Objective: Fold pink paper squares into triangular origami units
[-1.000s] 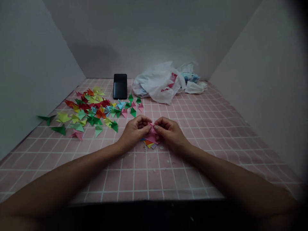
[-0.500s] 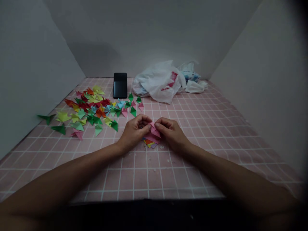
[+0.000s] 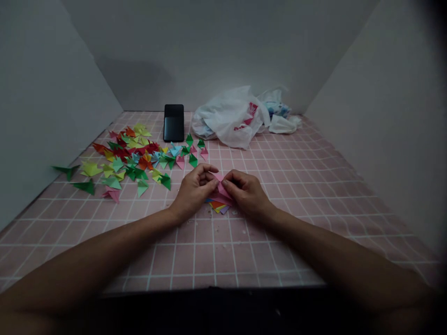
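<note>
Between my two hands is a small piece of pink origami paper (image 3: 221, 188), partly folded and partly covered by my fingers. My left hand (image 3: 199, 184) pinches its left side with thumb and fingers. From the right, my right hand (image 3: 246, 190) pinches the same paper, its thumb and fingertip close to the left thumb. Just below the held paper lies a small stack of coloured paper sheets (image 3: 219, 206), showing pink, orange, yellow, blue and purple edges on the table.
Many folded paper pieces (image 3: 139, 160) in red, green, yellow, blue and pink spread over the left of the table. A black phone (image 3: 173, 123) leans upright at the back. Beside it lie a white plastic bag (image 3: 230, 116) and a crumpled packet (image 3: 279, 111). A pink checked cloth (image 3: 300, 186) covers the table.
My right hand has shifted slightly left over the pink paper, its fingertips now nearer my left thumb. My left hand stays nearly in place. The surrounding things look unchanged.
</note>
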Available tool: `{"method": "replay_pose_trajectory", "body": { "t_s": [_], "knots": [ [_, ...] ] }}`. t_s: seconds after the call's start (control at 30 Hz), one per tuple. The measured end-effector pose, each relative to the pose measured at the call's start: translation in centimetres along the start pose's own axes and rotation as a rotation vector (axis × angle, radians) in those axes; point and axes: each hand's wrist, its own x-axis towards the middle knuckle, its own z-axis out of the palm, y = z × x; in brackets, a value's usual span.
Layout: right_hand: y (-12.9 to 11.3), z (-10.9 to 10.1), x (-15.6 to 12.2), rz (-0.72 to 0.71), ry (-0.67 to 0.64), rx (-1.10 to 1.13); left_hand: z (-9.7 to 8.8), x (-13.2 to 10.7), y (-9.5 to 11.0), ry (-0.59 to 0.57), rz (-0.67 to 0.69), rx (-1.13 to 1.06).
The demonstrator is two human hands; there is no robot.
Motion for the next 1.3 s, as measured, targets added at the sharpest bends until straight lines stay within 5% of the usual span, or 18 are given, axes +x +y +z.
{"method": "replay_pose_trajectory", "body": {
  "t_s": [0.33,0.6,0.77,1.13,1.3],
  "knots": [
    [0.02,0.12,-0.09,-0.091,0.017,-0.089,0.14,0.06,0.17,0.013,0.015,-0.043],
    [0.23,0.39,-0.03,0.217,-0.040,0.407,0.06,0.24,0.19,0.064,0.073,-0.029],
    [-0.02,0.57,-0.11,0.254,-0.060,0.395,0.01,0.31,-0.14,0.086,0.098,-0.015],
    [0.07,0.33,-0.20,0.112,0.045,0.200,0.12,0.16,0.09,0.020,-0.092,-0.122],
    [0.00,0.22,-0.34,-0.092,0.050,-0.091,0.24,0.08,0.09,-0.008,-0.139,-0.138]
  ]
}}
